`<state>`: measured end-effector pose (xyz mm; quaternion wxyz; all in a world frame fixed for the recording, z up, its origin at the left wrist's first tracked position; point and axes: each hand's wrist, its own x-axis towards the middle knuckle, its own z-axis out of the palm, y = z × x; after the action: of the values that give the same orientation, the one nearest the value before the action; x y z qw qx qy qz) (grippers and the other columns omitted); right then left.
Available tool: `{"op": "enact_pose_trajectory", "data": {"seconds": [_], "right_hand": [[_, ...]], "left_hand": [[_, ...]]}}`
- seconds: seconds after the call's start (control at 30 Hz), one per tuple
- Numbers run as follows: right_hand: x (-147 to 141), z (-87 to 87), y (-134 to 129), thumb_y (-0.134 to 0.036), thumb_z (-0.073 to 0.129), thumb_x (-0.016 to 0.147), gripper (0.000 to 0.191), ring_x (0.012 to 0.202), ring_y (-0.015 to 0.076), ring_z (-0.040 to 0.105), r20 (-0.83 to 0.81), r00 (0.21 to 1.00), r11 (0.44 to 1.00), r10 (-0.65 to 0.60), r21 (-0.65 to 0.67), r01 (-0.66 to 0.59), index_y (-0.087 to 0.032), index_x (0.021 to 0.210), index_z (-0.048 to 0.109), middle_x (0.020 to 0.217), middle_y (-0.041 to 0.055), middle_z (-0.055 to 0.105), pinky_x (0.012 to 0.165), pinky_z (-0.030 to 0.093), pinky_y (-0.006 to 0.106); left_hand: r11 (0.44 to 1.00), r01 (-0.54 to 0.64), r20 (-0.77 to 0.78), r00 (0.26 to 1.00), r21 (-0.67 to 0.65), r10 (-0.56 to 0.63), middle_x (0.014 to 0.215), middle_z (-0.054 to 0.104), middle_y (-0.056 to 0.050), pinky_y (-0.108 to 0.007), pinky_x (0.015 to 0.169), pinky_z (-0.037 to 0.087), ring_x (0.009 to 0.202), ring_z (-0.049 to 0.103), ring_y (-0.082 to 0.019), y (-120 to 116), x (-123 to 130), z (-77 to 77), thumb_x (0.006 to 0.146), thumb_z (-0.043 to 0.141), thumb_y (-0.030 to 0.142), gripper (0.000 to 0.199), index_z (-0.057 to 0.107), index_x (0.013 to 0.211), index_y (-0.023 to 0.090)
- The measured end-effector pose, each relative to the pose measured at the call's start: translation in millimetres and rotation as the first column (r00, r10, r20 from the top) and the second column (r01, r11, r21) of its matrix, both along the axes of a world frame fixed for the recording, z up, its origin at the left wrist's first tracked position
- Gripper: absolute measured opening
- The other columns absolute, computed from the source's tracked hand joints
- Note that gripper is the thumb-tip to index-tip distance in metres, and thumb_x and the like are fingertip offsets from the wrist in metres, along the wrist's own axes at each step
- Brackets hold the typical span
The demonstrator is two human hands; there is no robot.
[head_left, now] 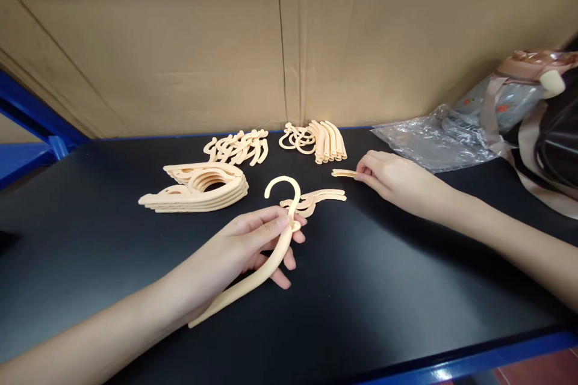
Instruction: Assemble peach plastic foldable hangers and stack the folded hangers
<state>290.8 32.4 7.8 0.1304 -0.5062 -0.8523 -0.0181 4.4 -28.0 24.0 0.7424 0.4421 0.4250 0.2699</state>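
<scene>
My left hand (257,237) grips a cream plastic hanger piece (257,274), a curved arm with a hook at its top, near the joint below the hook. In my right hand (391,180), thumb and fingers pinch the end of a slim cream hanger arm (344,173) just above the black tabletop. Behind my left fingers lie a few loose hanger parts (323,195), partly hidden. To the left is a stack of folded hangers (203,198). Farther back sit a pile of wavy cream pieces (239,145), some hooks (298,137) and a row of curved arms (329,141).
A crumpled clear plastic bag (428,141) lies at the back right. Beside it are a strapped water bottle (510,93) and a dark bag (560,126). A cardboard wall (194,42) closes off the back. Blue metal framing (31,108) edges the black table (361,307).
</scene>
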Motion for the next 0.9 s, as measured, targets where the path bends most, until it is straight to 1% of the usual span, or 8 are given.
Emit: {"op": "enact_pose_trajectory", "data": {"seconds": [0.1, 0.23, 0.4, 0.47, 0.53, 0.7, 0.8, 0.9], "right_hand": [[-8, 4.4, -9, -0.034, 0.037, 0.100, 0.024, 0.070, 0.0193, 0.059, -0.076, 0.997, 0.999, -0.003, -0.054, -0.001, -0.019, 0.094, 0.054, 0.083, 0.0056, 0.065, 0.063, 0.044, 0.031], [-21, 13.3, -26, -0.035, 0.032, 0.103, 0.024, 0.069, 0.0164, 0.059, -0.156, 0.983, 0.988, 0.094, -0.108, -0.111, -0.021, 0.102, 0.052, 0.084, 0.0026, 0.064, 0.063, 0.043, 0.028], [-29, 15.6, -42, -0.039, 0.029, 0.104, 0.034, 0.045, 0.0114, 0.043, -0.138, 0.945, 0.946, 0.296, -0.095, -0.310, -0.021, 0.090, 0.054, 0.060, -0.0035, 0.052, 0.048, 0.031, 0.025], [-32, 13.5, -44, -0.048, 0.036, 0.101, 0.034, 0.043, 0.0101, 0.039, -0.139, 0.913, 0.908, 0.384, -0.122, -0.400, -0.022, 0.085, 0.053, 0.057, -0.0051, 0.051, 0.046, 0.028, 0.023], [-34, 10.8, -46, -0.055, 0.043, 0.097, 0.035, 0.043, 0.0096, 0.039, -0.129, 0.892, 0.883, 0.432, -0.139, -0.448, -0.023, 0.084, 0.050, 0.058, -0.0062, 0.051, 0.045, 0.027, 0.022], [-41, 4.4, -48, -0.046, 0.033, 0.103, 0.039, 0.047, 0.0111, 0.045, -0.009, 0.881, 0.879, 0.472, -0.070, -0.472, -0.021, 0.077, 0.048, 0.059, -0.0035, 0.054, 0.047, 0.025, 0.025], [-42, 1.9, -48, -0.046, 0.034, 0.103, 0.043, 0.054, 0.0122, 0.052, 0.043, 0.882, 0.882, 0.470, 0.004, -0.471, -0.019, 0.077, 0.054, 0.064, -0.0008, 0.059, 0.052, 0.029, 0.027], [-43, 0.7, -47, -0.046, 0.035, 0.103, 0.044, 0.056, 0.0124, 0.054, 0.063, 0.882, 0.881, 0.467, 0.053, -0.470, -0.019, 0.079, 0.060, 0.067, 0.0000, 0.062, 0.056, 0.032, 0.028]], "left_hand": [[1.000, -0.007, 0.014, 1.000, 0.000, 0.007, 0.085, 0.064, -0.004, -0.023, 0.054, 0.061, 0.064, 0.062, -0.011, 1, 0, -1.0, 0.090, 0.065, 0.032, 0.021, 0.071, 0.098, 0.014], [1.000, 0.020, 0.014, 1.000, -0.014, -0.019, 0.070, 0.063, -0.001, -0.021, 0.054, 0.059, 0.059, 0.061, -0.011, 0, -1, 0.3, 0.091, 0.063, 0.029, 0.018, 0.071, 0.095, 0.014], [0.999, 0.034, -0.013, 0.999, -0.012, -0.034, 0.056, 0.062, 0.000, -0.018, 0.052, 0.055, 0.050, 0.061, -0.011, -2, -1, 4.5, 0.091, 0.062, 0.035, 0.023, 0.070, 0.096, 0.014], [0.999, 0.034, -0.043, 0.998, -0.028, -0.036, 0.052, 0.062, 0.001, -0.016, 0.052, 0.053, 0.047, 0.060, -0.010, -2, -1, 5.3, 0.091, 0.063, 0.038, 0.027, 0.070, 0.103, 0.015], [0.999, 0.037, -0.074, 0.997, -0.031, -0.039, 0.047, 0.060, 0.002, -0.014, 0.052, 0.050, 0.045, 0.059, -0.009, -2, -2, 4.9, 0.090, 0.063, 0.041, 0.032, 0.068, 0.110, 0.016], [0.996, 0.090, -0.107, 0.990, -0.026, -0.093, 0.041, 0.058, 0.001, -0.013, 0.048, 0.047, 0.039, 0.056, -0.008, -1, -4, 2.2, 0.092, 0.059, 0.045, 0.040, 0.067, 0.119, 0.017], [0.995, 0.094, -0.106, 0.989, -0.042, -0.098, 0.041, 0.058, 0.001, -0.011, 0.045, 0.044, 0.039, 0.055, -0.008, 0, -5, 1.5, 0.091, 0.060, 0.047, 0.043, 0.065, 0.122, 0.017], [0.993, 0.103, -0.072, 0.992, -0.054, -0.107, 0.044, 0.061, 0.001, -0.012, 0.049, 0.048, 0.043, 0.059, -0.009, 1, -6, 1.0, 0.089, 0.063, 0.047, 0.045, 0.066, 0.123, 0.017]]}}
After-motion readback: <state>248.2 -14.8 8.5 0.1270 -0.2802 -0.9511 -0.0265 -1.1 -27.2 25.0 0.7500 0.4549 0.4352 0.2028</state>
